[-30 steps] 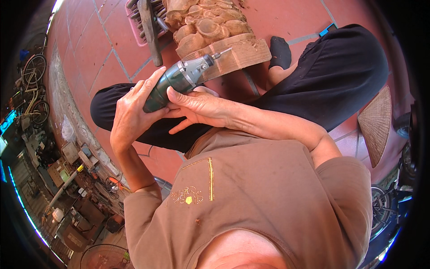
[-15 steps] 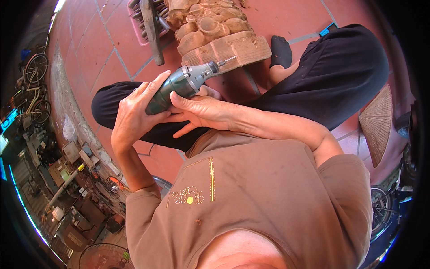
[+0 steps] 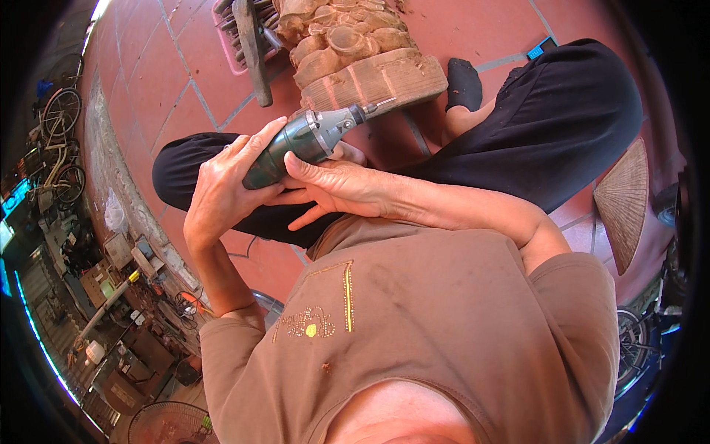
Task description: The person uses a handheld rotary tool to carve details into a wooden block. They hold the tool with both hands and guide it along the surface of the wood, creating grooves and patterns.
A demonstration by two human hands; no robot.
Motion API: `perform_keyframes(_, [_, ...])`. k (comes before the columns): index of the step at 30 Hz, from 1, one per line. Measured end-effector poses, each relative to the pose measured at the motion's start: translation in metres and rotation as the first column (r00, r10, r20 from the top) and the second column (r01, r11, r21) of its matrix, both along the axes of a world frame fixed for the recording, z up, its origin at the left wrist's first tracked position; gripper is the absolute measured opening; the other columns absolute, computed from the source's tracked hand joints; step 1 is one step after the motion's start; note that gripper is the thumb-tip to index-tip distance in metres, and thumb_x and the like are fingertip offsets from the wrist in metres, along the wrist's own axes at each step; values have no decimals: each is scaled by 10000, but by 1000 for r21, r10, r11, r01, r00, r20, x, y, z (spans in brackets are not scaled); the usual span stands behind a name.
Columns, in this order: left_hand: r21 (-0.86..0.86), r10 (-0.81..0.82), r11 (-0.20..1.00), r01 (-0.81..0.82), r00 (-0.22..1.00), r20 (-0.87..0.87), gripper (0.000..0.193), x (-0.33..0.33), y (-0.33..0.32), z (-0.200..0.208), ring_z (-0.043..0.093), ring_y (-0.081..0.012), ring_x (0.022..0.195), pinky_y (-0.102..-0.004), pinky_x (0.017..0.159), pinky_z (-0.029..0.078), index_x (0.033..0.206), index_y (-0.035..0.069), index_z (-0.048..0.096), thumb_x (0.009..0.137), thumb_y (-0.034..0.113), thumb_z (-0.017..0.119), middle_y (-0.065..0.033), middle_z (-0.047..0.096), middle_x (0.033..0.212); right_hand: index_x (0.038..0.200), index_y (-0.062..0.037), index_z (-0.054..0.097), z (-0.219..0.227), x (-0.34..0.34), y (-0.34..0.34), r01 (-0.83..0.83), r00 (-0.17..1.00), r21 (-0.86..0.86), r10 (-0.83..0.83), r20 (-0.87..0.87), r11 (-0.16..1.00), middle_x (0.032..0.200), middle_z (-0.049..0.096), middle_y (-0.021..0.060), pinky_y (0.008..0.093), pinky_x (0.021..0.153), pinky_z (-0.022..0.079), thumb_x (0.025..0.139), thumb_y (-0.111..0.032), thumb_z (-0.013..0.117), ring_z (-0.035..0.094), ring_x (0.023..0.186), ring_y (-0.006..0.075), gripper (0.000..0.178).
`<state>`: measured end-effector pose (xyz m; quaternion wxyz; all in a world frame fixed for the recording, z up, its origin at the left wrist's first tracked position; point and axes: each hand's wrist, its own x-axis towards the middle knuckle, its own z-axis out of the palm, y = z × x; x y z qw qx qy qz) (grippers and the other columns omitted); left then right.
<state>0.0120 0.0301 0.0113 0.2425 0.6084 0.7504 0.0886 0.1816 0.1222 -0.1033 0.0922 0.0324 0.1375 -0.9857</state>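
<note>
A dark green die grinder [image 3: 299, 146] with a grey metal nose and a thin bit lies across both my hands, pointing up to the right. My left hand [image 3: 222, 181] wraps round its rear end, fingers along the far side. My right hand [image 3: 340, 185] supports it from the near side, thumb on the green body and some fingers spread below; its other fingers are partly hidden. Just beyond the bit stands a carved wooden piece [image 3: 370, 81] with rounded relief and a flat base. In the picture, the bit's tip is close to that base; I cannot tell whether they touch.
My crossed legs in dark trousers [image 3: 540, 133] flank the carving on red floor tiles. A pink basket [image 3: 235, 59] of tools and a wooden club-like piece [image 3: 251, 52] lie at the far left. A conical hat [image 3: 625, 207] is right; bicycles [image 3: 59, 122] stand far left.
The die grinder has shifted slightly to the right, with both hands following it. My grip looks the same, and the carving stays in place.
</note>
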Motion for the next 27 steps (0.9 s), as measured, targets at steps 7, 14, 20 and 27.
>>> perform_keyframes(7, [0,-4,1000,4,1000,1,935,1,1,-1,670,-326,847,-420,774,562,1531,223,542,658,133,866,-111,647,952,1616,-22,232,5,4,4,-12,998,60,16,-65,998,1621,314,258,691,1118,413,960,-730,532,302,1536,459,1011])
perform_keyframes(14, [8,1,1000,-1,1000,-12,943,2,6,-1,670,-328,851,-424,774,560,1531,226,543,651,127,867,-112,649,957,1549,-123,406,-1,2,4,6,1000,-4,-6,8,1000,1548,461,183,683,1072,473,1005,-587,596,417,1480,442,739])
perform_keyframes(20, [43,9,999,-9,1000,9,929,1,5,-3,687,-335,900,-423,814,568,1524,209,552,656,113,870,-120,686,1029,1585,-48,304,1,-1,9,8,999,39,-7,-31,999,1578,394,218,688,1089,447,975,-660,585,362,1507,444,908])
perform_keyframes(27, [44,7,999,-7,1000,8,920,-1,7,-3,697,-326,924,-424,830,568,1521,197,556,661,110,872,-120,696,1054,1528,-108,405,-5,-5,5,31,999,12,-31,11,999,1494,500,159,671,1035,516,997,-580,615,462,1448,438,741])
